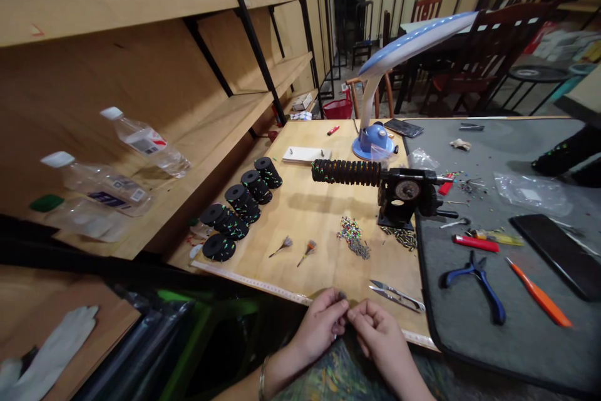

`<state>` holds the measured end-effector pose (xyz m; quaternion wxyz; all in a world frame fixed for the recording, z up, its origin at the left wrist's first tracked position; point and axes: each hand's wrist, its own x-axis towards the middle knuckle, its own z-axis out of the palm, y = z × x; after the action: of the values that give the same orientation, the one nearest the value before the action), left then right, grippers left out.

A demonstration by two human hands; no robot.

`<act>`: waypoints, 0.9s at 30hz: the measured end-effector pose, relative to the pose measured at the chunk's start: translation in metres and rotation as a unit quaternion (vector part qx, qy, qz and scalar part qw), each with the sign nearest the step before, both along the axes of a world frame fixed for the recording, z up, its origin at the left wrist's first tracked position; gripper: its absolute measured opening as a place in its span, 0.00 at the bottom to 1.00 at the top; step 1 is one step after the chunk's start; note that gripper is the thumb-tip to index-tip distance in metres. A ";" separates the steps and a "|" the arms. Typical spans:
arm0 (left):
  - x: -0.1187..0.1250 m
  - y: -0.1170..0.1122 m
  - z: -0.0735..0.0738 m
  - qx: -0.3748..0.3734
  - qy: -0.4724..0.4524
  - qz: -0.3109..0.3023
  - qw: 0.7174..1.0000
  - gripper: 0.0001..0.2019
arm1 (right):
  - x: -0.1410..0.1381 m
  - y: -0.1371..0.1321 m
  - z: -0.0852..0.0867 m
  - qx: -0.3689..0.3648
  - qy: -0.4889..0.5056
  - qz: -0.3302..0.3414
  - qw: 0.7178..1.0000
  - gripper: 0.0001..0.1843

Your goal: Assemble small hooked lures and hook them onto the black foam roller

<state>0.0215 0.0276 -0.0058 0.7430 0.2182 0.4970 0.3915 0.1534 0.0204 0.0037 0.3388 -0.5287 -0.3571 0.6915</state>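
Note:
Close together at the table's front edge, my left hand [323,316] and my right hand [375,326] both have their fingers pinched closed. A tiny dark tip shows above the left fingertips, too small to name. Whatever the right fingers grip is hidden. Just beyond my right hand lie metal thread snips [397,296]. Two small feathery tufts on thin stems, one purplish [286,243] and one orange-tipped [310,247], rest on the wood. Further back are a pile of coloured beads [348,229] and some grey metal pieces [360,248].
A black rotary tool [404,194] carries a row of black foam discs [347,172]. Stacked foam spools [241,201] line the left. Behind stands a blue lamp [373,138]. On the grey mat [451,338] lie pliers [476,282], an orange pen-like tool [539,294] and a phone [558,251].

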 end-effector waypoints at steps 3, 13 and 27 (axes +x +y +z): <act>0.000 0.000 -0.001 0.006 0.009 -0.013 1.000 0.25 | 0.000 0.001 0.000 -0.001 0.000 -0.001 1.000 0.30; 0.000 -0.001 0.003 0.047 0.043 -0.037 0.997 0.24 | 0.002 0.001 -0.003 -0.008 0.014 0.000 1.000 0.29; -0.001 -0.002 0.021 0.158 0.166 -0.086 0.970 0.17 | 0.007 0.005 -0.005 0.023 0.009 -0.040 0.999 0.29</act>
<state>0.0206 0.0254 0.0151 0.6373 0.4365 0.5248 0.3577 0.1601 0.0252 -0.0012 0.3811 -0.5286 -0.3486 0.6736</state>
